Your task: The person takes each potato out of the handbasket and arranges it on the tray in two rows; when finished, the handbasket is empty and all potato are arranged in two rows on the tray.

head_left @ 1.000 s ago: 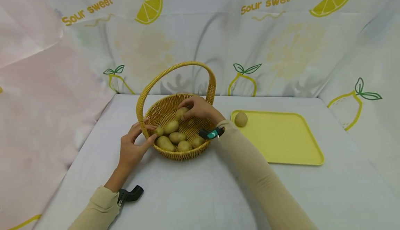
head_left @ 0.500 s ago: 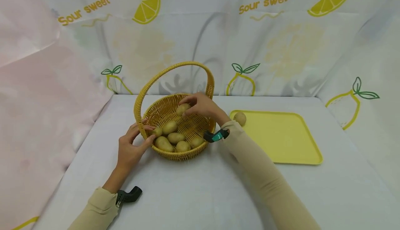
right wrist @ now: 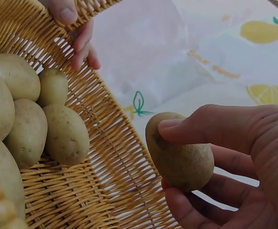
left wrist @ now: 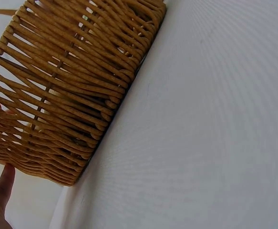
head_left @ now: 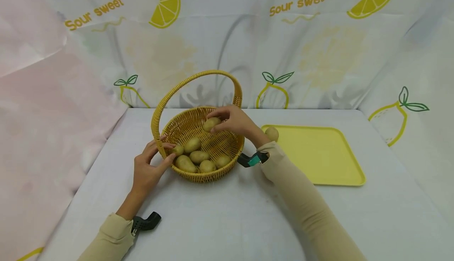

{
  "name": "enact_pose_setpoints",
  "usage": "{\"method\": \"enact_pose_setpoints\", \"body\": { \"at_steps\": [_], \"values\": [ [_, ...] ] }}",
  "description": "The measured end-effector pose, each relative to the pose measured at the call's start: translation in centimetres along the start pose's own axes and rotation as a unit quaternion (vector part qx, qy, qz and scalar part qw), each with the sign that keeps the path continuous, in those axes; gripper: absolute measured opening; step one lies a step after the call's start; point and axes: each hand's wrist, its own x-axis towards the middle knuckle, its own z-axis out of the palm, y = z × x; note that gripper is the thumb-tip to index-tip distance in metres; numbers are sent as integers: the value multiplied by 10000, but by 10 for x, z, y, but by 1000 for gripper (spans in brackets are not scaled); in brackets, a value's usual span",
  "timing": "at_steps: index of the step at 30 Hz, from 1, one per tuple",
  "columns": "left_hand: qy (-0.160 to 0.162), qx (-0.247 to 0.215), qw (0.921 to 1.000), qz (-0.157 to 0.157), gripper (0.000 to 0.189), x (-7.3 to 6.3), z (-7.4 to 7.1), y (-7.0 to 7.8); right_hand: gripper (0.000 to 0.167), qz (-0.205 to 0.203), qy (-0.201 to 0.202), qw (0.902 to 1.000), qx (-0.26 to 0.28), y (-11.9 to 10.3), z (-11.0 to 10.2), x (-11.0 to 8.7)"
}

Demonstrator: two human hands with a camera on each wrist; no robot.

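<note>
A wicker basket (head_left: 205, 178) with a tall arched handle stands on the table and holds several potatoes (head_left: 192, 145) bunched toward its front and left. My left hand (head_left: 146, 170) grips the basket at its left rim, by the foot of the handle. From the left wrist, the woven wall fills the upper left, with a bit of thumb (left wrist: 3, 188) against it. My right hand (head_left: 239, 123) pinches one potato (right wrist: 179, 155) between thumb and fingers, over the basket's back right part. The right wrist view shows this potato apart from the others.
To the right lies a yellow tray (head_left: 319, 158), with a single potato (head_left: 272, 134) at its back left corner. A white cloth (head_left: 213, 217) covers the table. Behind it hangs a lemon-printed backdrop (head_left: 213, 36). The basket handle (head_left: 198, 75) arches high above the rim.
My right hand, with its potato, has shifted slightly up and to the right within the basket's span. My left hand keeps its grip on the rim.
</note>
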Motion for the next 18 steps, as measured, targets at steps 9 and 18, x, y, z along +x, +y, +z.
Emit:
{"method": "enact_pose_setpoints", "body": {
  "at_steps": [9, 18],
  "values": [
    [19, -42, 9999, 113, 26, 1, 0, -2, 45, 42, 238, 9997, 75, -2, -9, -15],
    [15, 56, 10000, 58, 26, 0, 0, 0, 42, 168, 403, 9986, 301, 3, -19, -32]
  ]
}}
